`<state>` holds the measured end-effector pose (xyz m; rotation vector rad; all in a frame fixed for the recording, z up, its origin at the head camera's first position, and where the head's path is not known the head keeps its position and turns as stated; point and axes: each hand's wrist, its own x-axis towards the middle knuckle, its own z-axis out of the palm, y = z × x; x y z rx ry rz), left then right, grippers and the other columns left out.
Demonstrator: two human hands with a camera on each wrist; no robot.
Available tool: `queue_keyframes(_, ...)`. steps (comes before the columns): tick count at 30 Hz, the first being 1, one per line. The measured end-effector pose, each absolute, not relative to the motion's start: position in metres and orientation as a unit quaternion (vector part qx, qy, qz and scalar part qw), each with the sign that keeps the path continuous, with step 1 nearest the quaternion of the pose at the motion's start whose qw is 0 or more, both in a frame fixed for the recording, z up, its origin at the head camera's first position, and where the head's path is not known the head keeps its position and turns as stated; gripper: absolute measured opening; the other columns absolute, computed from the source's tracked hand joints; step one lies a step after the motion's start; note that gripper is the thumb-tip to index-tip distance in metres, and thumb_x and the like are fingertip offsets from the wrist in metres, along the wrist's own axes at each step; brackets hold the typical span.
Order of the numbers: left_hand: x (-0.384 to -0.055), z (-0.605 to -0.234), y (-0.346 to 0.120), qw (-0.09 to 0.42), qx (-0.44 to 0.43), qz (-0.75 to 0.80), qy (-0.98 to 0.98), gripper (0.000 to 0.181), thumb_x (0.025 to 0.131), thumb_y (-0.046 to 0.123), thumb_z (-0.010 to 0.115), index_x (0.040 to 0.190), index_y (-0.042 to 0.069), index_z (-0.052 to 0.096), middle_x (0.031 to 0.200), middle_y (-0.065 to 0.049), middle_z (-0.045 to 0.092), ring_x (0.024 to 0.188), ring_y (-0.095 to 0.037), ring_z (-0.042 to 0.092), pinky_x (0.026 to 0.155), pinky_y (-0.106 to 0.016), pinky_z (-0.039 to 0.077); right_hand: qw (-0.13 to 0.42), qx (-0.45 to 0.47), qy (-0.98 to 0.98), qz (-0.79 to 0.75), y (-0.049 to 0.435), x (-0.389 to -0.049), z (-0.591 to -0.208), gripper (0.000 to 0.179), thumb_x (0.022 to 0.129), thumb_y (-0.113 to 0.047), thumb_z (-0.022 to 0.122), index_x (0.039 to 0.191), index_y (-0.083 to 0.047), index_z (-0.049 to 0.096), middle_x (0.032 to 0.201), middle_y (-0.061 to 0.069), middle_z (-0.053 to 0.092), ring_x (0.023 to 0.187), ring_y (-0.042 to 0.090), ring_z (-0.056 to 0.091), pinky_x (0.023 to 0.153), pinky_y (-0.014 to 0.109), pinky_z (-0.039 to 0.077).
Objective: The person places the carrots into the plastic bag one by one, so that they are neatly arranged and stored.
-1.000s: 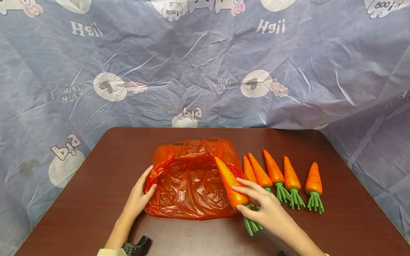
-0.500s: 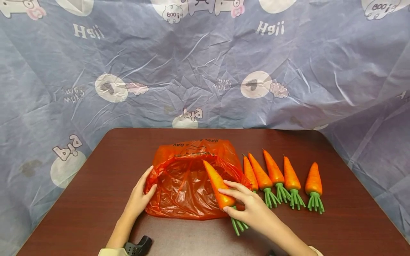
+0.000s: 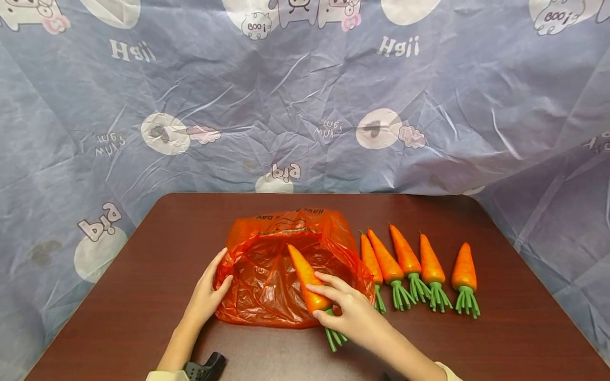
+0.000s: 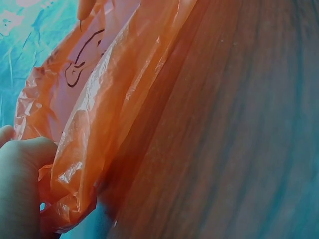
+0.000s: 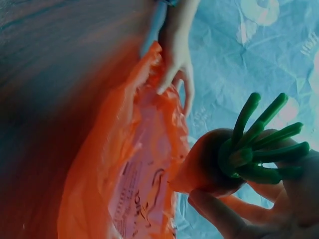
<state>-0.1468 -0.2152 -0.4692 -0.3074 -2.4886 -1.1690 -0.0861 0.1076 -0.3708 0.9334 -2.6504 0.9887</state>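
An orange-red plastic bag [image 3: 259, 296] lies on the table with its mouth gaping toward me. At its left rim my left hand [image 3: 207, 288] holds the edge, and the thumb [image 4: 37, 151] shows against the film in the left wrist view. My right hand [image 3: 350, 309] grips an artificial-looking carrot [image 3: 303, 278] near its thick end. The carrot's narrow tip points away from me, over the bag's opening, while its green stalks [image 5: 264, 144] stick out past my fingers toward the right wrist camera.
Several more carrots [image 3: 405, 248] with green stalks lie in a loose row right of the bag, the closest one [image 3: 370, 259] right beside it. One carrot [image 3: 464, 267] lies apart at the far right. Behind the brown table [image 3: 157, 238] hangs a printed grey-blue cloth [image 3: 267, 95].
My right hand has carried the carrot leftward, from the bag's right edge to over the middle of its mouth. The left hand has stayed at the left rim.
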Motion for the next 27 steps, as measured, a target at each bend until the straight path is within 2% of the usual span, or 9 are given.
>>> queue_keyframes(3,-0.147,-0.469,-0.215,0.191,-0.115,-0.420,-0.880,0.064,0.085,0.010,0.062,0.142,0.020,0.032,0.141,-0.012,0.039,0.124,-0.030,0.040,0.095,0.001,0.018,0.075,0.316,-0.883,0.339,0.099,-0.088,-0.375,0.040,0.080,-0.019,0.068,0.120,-0.014,0.060,0.130,0.010,0.051,0.054,-0.007,0.030,0.052,0.011,0.036)
queue_keyframes(6,-0.146,-0.469,-0.215,0.192,-0.112,-0.413,-0.883,0.065,0.085,0.010,0.062,0.142,0.022,0.032,0.141,-0.010,0.040,0.123,-0.029,0.041,0.097,-0.001,0.021,0.086,0.323,-0.885,0.325,0.090,-0.090,-0.378,0.041,0.079,-0.019,0.068,0.119,-0.014,0.061,0.130,0.011,0.051,0.050,-0.009,0.022,0.051,0.012,0.035)
queue_keyframes(9,-0.145,-0.468,-0.215,0.187,-0.106,-0.409,-0.887,0.066,0.085,0.011,0.062,0.142,0.025,0.031,0.141,-0.008,0.040,0.124,-0.028,0.042,0.097,-0.003,0.022,0.064,0.310,-0.894,0.317,0.082,-0.093,-0.379,0.042,0.080,-0.022,0.066,0.121,-0.016,0.060,0.132,0.008,0.050,0.050,-0.007,0.024,0.053,0.013,0.035)
queue_keyframes(12,-0.145,-0.467,-0.215,0.185,-0.105,-0.407,-0.888,0.067,0.085,0.011,0.062,0.142,0.025,0.031,0.142,-0.008,0.040,0.124,-0.028,0.042,0.099,-0.006,0.024,0.033,0.293,-0.906,0.303,0.073,-0.097,-0.380,0.043,0.081,-0.024,0.064,0.123,-0.019,0.058,0.135,0.006,0.048,0.060,-0.002,0.036,0.059,0.018,0.038)
queue_keyframes(15,-0.146,-0.468,-0.214,0.189,-0.107,-0.406,-0.888,0.066,0.084,0.010,0.063,0.142,0.023,0.031,0.141,-0.010,0.040,0.124,-0.029,0.042,0.103,-0.023,0.034,0.021,0.287,-0.910,0.297,0.067,-0.102,-0.381,0.043,0.081,-0.023,0.064,0.123,-0.020,0.058,0.136,0.007,0.047,0.065,0.005,0.043,0.061,0.021,0.039)
queue_keyframes(18,-0.146,-0.468,-0.214,0.191,-0.108,-0.406,-0.887,0.067,0.084,0.008,0.063,0.141,0.021,0.032,0.141,-0.011,0.040,0.124,-0.029,0.042,0.100,-0.040,0.036,0.024,0.291,-0.910,0.295,0.061,-0.106,-0.384,0.042,0.081,-0.023,0.064,0.123,-0.019,0.058,0.135,0.008,0.047,0.079,0.014,0.058,0.066,0.025,0.048)
queue_keyframes(22,-0.144,-0.467,-0.214,0.184,-0.103,-0.402,-0.891,0.068,0.084,0.008,0.063,0.142,0.024,0.031,0.141,-0.009,0.040,0.124,-0.028,0.043,0.102,-0.033,0.036,0.028,0.292,-0.910,0.293,0.053,-0.111,-0.389,0.043,0.080,-0.023,0.064,0.122,-0.018,0.059,0.134,0.008,0.048,0.109,0.026,0.057,0.078,0.033,0.052)
queue_keyframes(24,-0.144,-0.467,-0.214,0.182,-0.101,-0.398,-0.893,0.068,0.084,0.009,0.063,0.142,0.026,0.031,0.141,-0.007,0.041,0.124,-0.026,0.043,0.102,-0.028,0.034,0.027,0.290,-0.909,0.298,0.049,-0.113,-0.391,0.043,0.080,-0.023,0.063,0.122,-0.018,0.059,0.135,0.008,0.048,0.108,0.025,0.058,0.077,0.033,0.053)
queue_keyframes(27,-0.144,-0.466,-0.214,0.181,-0.105,-0.402,-0.891,0.068,0.084,0.009,0.063,0.141,0.025,0.031,0.141,-0.008,0.040,0.124,-0.026,0.043,0.102,-0.030,0.036,0.033,0.284,-0.910,0.299,0.043,-0.116,-0.392,0.043,0.079,-0.024,0.063,0.122,-0.018,0.059,0.134,0.006,0.048,0.106,0.024,0.059,0.078,0.034,0.052)
